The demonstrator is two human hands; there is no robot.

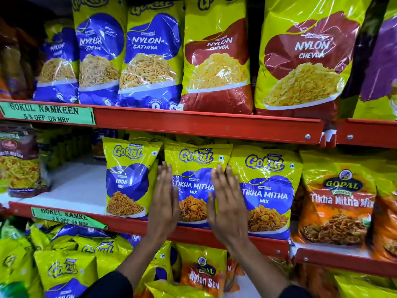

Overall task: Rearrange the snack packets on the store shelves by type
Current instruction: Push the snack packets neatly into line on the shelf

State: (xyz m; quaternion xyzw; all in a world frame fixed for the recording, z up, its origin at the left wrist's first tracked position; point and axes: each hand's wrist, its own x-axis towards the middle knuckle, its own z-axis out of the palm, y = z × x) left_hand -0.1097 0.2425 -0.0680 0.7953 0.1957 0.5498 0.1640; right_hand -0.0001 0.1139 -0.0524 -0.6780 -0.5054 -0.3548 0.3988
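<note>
On the middle shelf (193, 232) a yellow-and-blue Gokul Tikha Mitha Mix packet (194, 168) stands upright. My left hand (164, 203) lies flat against its left edge and my right hand (227, 203) flat against its right edge, fingers straight and pointing up. A second Tikha Mitha Mix packet (268, 190) stands just to the right. A Gokul Tikhi Sev packet (129, 179) stands to the left, touching my left hand's side. An orange Gopal Tikha Mitha Mix packet (337, 203) stands further right.
The top shelf holds blue Nylon Gathiya packets (150, 57) and red Nylon Chevda packets (217, 61). A bare white stretch of shelf (75, 186) lies left of the Tikhi Sev, with a maroon packet (19, 164) at the far left. The bottom shelf holds jumbled Gokul packets (64, 265) and a Gopal Nylon Sev packet (202, 269).
</note>
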